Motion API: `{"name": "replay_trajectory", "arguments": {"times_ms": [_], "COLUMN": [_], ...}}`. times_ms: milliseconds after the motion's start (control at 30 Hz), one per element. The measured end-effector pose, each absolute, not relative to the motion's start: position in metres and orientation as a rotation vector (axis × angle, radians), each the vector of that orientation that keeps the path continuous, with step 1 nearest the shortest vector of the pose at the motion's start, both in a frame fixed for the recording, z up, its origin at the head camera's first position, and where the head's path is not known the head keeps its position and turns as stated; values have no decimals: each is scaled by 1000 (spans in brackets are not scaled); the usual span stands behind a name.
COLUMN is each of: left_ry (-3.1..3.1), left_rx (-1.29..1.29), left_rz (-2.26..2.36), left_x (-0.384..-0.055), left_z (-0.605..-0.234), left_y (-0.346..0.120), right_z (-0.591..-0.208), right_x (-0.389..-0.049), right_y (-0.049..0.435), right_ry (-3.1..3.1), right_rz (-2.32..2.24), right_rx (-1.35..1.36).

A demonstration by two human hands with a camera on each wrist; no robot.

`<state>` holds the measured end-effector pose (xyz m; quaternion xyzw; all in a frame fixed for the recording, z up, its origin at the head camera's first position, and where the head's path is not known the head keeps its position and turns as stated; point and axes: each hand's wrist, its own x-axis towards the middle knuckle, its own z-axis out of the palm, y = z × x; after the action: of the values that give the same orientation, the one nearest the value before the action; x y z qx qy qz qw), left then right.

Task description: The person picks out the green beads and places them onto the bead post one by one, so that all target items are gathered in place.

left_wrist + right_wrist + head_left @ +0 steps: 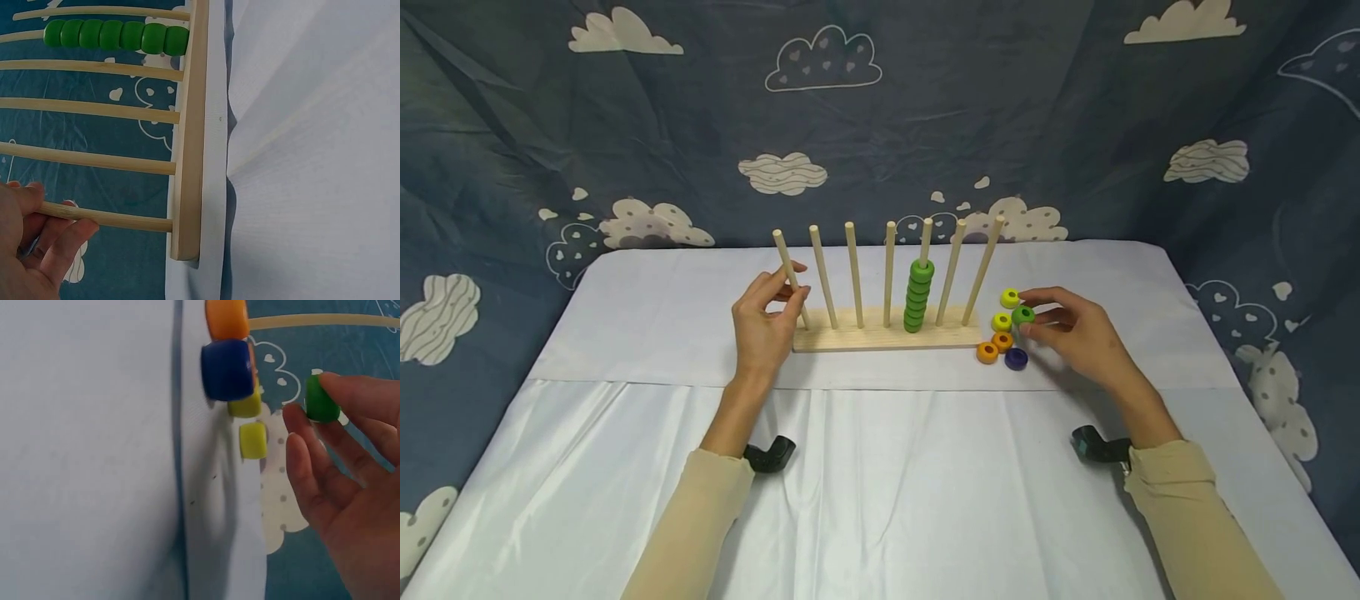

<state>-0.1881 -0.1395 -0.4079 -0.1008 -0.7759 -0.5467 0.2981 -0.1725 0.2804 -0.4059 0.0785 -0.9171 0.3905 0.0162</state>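
Observation:
A wooden peg rack (pixel 880 337) with several upright pegs stands toward the back of the table. My left hand (pixel 762 325) grips the leftmost peg (pixel 119 219) between thumb and fingers. Green beads (pixel 917 298) are stacked on one peg right of the rack's middle. Just off the rack's right end, my right hand (pixel 1075 333) pinches a green bead (pixel 322 399) between thumb and fingertips. Around it lie two yellow beads (pixel 1002 322), two orange beads (pixel 987 352) and a dark blue bead (pixel 228 370). The other pegs hold no beads.
A white cloth (pixel 880 483) covers the table, with a seam across it in front of the rack. Behind hangs a dark blue curtain (pixel 1000 100) with cloud prints. Black wrist devices (pixel 770 455) sit on both wrists.

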Motion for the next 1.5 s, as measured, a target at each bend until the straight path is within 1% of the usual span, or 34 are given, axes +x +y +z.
{"name": "replay_trajectory", "arguments": {"times_ms": [200,700,1500], "left_ry": [-2074,-2082,-2078], "left_rx": [-262,-260,-262], "left_rz": [-1468,-1467,-1466], "left_x": [-188,-186,-186], "left_z": [-407,-407,-408], "left_y": [-139,-140,-139], "right_z": [-397,-382,-362], "right_x": [-172,-170,-164], "right_y": [274,264,247], "right_ry": [-2783,-2689,-2550], "right_rz": [1242,1291,1380], "right_rx": [196,211,332]}}
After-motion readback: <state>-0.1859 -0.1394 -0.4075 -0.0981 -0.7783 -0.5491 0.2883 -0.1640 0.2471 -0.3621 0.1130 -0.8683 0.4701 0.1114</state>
